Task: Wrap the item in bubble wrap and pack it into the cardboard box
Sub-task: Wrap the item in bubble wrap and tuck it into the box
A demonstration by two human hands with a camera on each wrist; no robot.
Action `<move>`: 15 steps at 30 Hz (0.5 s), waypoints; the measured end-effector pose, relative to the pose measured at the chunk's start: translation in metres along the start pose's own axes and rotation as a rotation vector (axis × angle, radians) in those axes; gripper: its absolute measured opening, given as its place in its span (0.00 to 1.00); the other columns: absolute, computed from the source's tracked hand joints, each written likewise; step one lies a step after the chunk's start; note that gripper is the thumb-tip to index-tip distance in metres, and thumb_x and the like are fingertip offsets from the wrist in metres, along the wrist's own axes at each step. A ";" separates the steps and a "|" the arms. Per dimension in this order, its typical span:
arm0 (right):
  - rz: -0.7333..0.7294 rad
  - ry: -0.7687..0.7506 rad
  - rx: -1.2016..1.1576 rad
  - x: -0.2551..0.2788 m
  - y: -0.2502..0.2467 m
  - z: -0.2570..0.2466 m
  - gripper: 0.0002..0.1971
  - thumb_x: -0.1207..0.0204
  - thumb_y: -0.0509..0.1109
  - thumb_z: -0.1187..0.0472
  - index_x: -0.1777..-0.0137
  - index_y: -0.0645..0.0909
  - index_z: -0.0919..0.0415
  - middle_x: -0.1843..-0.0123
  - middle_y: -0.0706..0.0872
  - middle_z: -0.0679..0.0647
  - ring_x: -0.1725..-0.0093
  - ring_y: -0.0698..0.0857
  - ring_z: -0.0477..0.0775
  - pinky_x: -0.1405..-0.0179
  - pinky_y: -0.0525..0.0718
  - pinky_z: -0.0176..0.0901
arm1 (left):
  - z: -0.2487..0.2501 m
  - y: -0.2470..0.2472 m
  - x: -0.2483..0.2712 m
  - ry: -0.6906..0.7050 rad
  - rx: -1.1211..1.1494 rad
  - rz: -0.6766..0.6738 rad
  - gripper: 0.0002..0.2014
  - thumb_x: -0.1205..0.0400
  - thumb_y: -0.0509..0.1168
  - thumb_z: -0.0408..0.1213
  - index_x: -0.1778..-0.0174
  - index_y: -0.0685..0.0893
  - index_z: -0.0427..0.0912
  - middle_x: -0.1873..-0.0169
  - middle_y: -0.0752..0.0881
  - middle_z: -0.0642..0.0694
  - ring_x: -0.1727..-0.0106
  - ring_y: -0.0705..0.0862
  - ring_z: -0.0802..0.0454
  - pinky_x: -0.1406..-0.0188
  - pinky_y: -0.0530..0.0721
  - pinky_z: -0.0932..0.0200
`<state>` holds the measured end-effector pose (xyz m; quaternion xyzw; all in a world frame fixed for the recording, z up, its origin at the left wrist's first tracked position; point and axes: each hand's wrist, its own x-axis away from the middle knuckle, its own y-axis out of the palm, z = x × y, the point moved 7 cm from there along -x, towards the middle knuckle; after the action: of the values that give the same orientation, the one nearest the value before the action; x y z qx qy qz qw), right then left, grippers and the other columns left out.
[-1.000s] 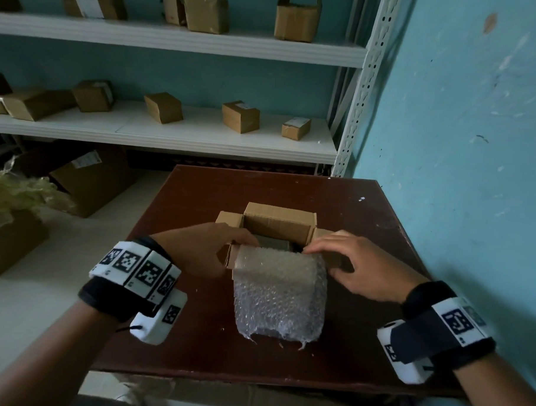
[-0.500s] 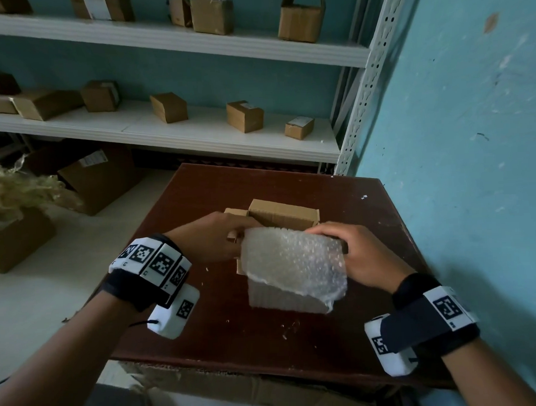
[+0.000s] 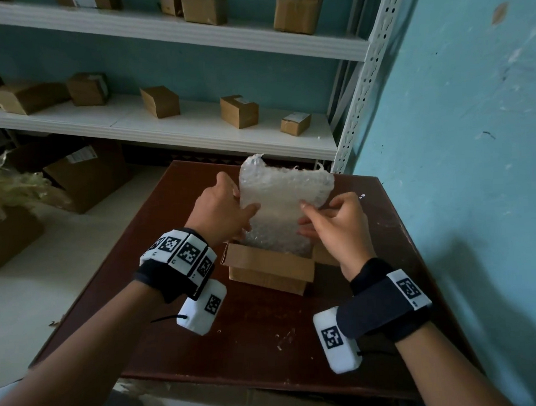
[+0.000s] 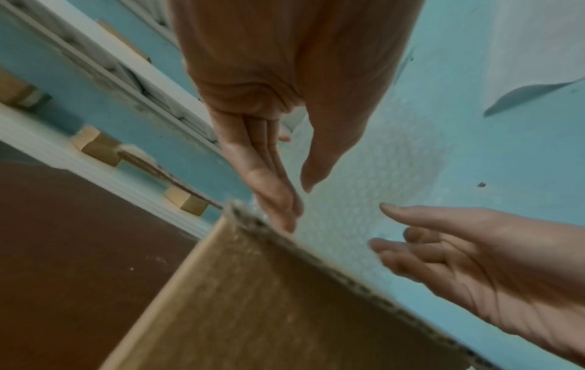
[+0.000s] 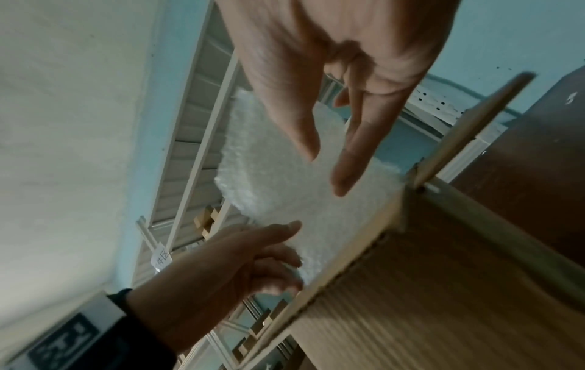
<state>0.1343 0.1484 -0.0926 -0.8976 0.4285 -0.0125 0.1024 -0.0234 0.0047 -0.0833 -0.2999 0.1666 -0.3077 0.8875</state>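
The bubble-wrapped item (image 3: 285, 199) stands upright with its lower end inside the open cardboard box (image 3: 269, 270) on the brown table (image 3: 266, 341). My left hand (image 3: 240, 204) pinches its left edge, thumb in front and straight fingers behind. My right hand (image 3: 305, 218) holds the right edge, thumb on the front and fingers curled below. In the left wrist view my left hand (image 4: 299, 202) clamps the wrap (image 4: 348, 200) just above a box flap (image 4: 269, 300). The right wrist view shows my right hand (image 5: 326, 172) on the wrap (image 5: 278, 180) beside the box wall (image 5: 427, 288). The item itself is hidden by the wrap.
White shelves (image 3: 196, 135) with several small cardboard boxes run behind the table. A blue wall (image 3: 458, 163) stands close on the right. Larger boxes (image 3: 84, 177) and straw-like filler (image 3: 11, 189) sit on the floor to the left. Small scraps lie on the table near its front edge.
Both hands lifted the wrapped bundle off the table in front of the box, turned it upright and brought it over the box, where its lower end now sits inside.
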 end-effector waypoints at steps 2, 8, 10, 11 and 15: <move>-0.025 -0.067 0.115 -0.002 0.006 -0.003 0.12 0.20 0.72 0.54 0.50 0.81 0.65 0.57 0.91 0.57 0.61 0.92 0.49 0.56 0.92 0.52 | 0.003 0.008 -0.002 0.021 0.003 -0.041 0.13 0.22 0.72 0.42 0.54 0.73 0.44 0.66 0.90 0.47 0.68 0.90 0.54 0.65 0.90 0.56; -0.297 -0.396 0.738 0.006 0.041 -0.011 0.09 0.19 0.66 0.61 0.44 0.88 0.56 0.48 0.91 0.49 0.51 0.89 0.48 0.48 0.88 0.49 | 0.018 0.031 0.001 0.270 -0.413 -0.237 0.05 0.21 0.67 0.40 0.52 0.87 0.49 0.53 0.87 0.55 0.50 0.86 0.56 0.50 0.84 0.59; -0.364 -0.373 0.846 0.008 0.048 -0.004 0.14 0.19 0.66 0.61 0.37 0.86 0.54 0.41 0.89 0.52 0.43 0.88 0.54 0.42 0.87 0.52 | 0.014 0.041 0.002 0.281 -0.504 -0.294 0.10 0.21 0.66 0.39 0.45 0.86 0.54 0.48 0.87 0.54 0.47 0.85 0.54 0.48 0.83 0.57; -0.384 -0.364 0.903 0.008 0.050 -0.002 0.15 0.20 0.67 0.60 0.35 0.85 0.53 0.39 0.88 0.53 0.41 0.87 0.56 0.42 0.86 0.52 | 0.014 0.044 0.002 0.286 -0.538 -0.307 0.12 0.22 0.66 0.41 0.43 0.85 0.56 0.46 0.86 0.54 0.46 0.85 0.53 0.47 0.84 0.53; -0.436 -0.306 1.020 0.007 0.058 0.005 0.15 0.23 0.69 0.57 0.37 0.84 0.54 0.43 0.87 0.54 0.47 0.87 0.58 0.48 0.87 0.52 | 0.020 0.057 0.008 0.405 -0.687 -0.294 0.15 0.20 0.65 0.41 0.36 0.81 0.53 0.42 0.83 0.53 0.42 0.83 0.50 0.60 0.74 0.62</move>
<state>0.0948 0.1084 -0.1095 -0.7940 0.1538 -0.1084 0.5781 0.0175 0.0441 -0.1052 -0.5322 0.3860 -0.4105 0.6319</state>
